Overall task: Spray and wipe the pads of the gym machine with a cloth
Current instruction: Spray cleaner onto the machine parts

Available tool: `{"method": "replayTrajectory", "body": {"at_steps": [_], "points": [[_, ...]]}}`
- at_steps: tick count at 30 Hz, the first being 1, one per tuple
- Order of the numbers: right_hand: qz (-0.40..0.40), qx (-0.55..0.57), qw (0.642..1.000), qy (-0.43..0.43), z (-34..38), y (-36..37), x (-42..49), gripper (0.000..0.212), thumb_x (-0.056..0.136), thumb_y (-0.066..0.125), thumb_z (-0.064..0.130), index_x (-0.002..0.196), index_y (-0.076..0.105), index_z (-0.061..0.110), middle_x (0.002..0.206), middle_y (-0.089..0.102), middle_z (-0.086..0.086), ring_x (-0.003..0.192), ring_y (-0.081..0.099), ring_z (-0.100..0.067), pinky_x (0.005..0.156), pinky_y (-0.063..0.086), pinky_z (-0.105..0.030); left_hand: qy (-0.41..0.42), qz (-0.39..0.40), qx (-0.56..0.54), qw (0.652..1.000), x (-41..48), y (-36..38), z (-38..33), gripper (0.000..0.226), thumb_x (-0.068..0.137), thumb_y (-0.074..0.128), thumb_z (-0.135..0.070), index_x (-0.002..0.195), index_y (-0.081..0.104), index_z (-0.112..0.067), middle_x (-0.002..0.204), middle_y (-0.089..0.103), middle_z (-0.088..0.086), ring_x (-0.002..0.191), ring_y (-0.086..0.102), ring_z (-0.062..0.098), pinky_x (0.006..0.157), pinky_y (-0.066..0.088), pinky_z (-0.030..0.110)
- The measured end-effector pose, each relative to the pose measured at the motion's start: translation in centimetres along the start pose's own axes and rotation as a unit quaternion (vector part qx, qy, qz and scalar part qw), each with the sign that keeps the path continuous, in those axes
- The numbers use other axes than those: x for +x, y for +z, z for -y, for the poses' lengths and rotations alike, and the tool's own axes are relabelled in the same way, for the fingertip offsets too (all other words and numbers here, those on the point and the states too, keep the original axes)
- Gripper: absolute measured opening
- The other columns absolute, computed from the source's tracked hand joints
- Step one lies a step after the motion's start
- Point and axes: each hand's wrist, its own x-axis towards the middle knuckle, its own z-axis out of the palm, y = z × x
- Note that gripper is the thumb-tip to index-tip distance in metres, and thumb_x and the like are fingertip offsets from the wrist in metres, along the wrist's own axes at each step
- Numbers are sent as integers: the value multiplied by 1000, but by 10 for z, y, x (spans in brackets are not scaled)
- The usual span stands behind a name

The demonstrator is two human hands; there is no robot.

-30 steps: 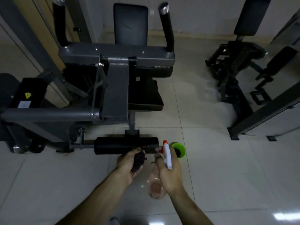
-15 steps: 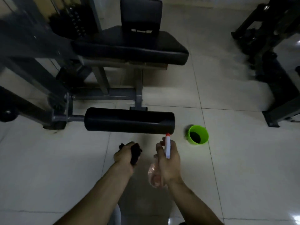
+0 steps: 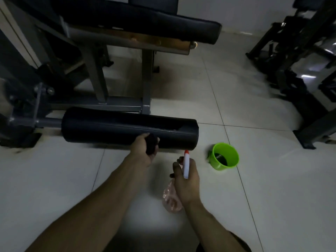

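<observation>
While dimness blurs the machines [image 3: 300, 60] at upper right, left hand [image 3: 141, 151] clutches cloth [image 3: 151, 143] by the roller [image 3: 109, 127], right hand [image 3: 185, 182] grips sprayer [image 3: 186, 164] over tiles [image 3: 272, 179]

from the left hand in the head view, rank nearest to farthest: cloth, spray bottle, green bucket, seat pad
1. cloth, gripped in the left hand
2. spray bottle, just right, held by the right hand
3. green bucket, on the floor further right
4. seat pad, up at the back

Two pads [image 3: 109, 130] [image 3: 163, 24]; one cloth [image 3: 151, 143], bottle [image 3: 186, 166], bucket [image 3: 223, 166]
</observation>
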Motion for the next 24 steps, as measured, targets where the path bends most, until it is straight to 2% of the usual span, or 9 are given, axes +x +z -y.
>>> {"method": "replayTrajectory", "body": {"at_steps": [5, 8, 13, 16, 19, 21, 24], "points": [[-50, -27, 998, -23, -21, -7, -17, 15, 99, 68, 27, 110, 61, 34, 101, 66, 21, 81, 69, -16, 77, 60, -49, 5, 20, -12, 1000, -3, -5, -1, 32, 99, 58, -25, 123, 60, -3, 87, 71, 13, 65, 68, 16, 39, 48, 21], [-82, -63, 993, -59, -33, -1, -24, 6, 100, 66, 31, 98, 61, 33, 90, 66, 15, 76, 66, -12, 71, 57, -40, 11, 1, 36, 999, -8, -13, -8, 25, 99, 57, -25, 112, 61, -4, 85, 70, 14, 68, 66, 18, 38, 48, 20], [-94, -158, 978, -98, -51, 20, -28, 31, 99, 53, 56, 82, 60, 31, 69, 62, 10, 64, 60, -7, 60, 53, -36, 46, -66, 98, 992, -20, -46, -41, 24, 98, 57, -25, 109, 64, -5, 86, 70, 15, 67, 64, 21, 39, 50, 21], [-49, -170, 974, -142, -55, 46, -38, 30, 97, 52, 59, 88, 60, 31, 76, 60, 12, 69, 58, -7, 62, 52, -31, 70, -69, 97, 990, -28, -71, -59, 28, 100, 56, -25, 115, 66, -4, 85, 69, 12, 70, 65, 19, 40, 50, 20], [32, -189, 964, -184, -58, 79, -57, 16, 98, 62, 46, 88, 59, 34, 76, 59, 14, 68, 57, -8, 62, 48, -21, 99, -101, 73, 987, -34, -107, -68, 37, 96, 62, -28, 124, 67, -3, 94, 72, 15, 69, 66, 21, 42, 51, 23], [66, -206, 956, -199, -54, 105, -69, 19, 99, 64, 41, 84, 54, 36, 69, 53, 16, 62, 53, -5, 61, 46, -21, 108, -129, 45, 985, -41, -132, -72, 38, 95, 64, -28, 125, 67, -5, 100, 72, 16, 67, 65, 22, 41, 51, 24], [80, -199, 944, -251, -46, 142, -79, 19, 98, 57, 47, 83, 54, 36, 69, 46, 20, 58, 49, -4, 57, 48, -25, 108, -155, -1, 982, -55, -163, -77, 34, 97, 63, -26, 123, 70, -7, 103, 72, 12, 66, 63, 20, 41, 51, 22]]}}
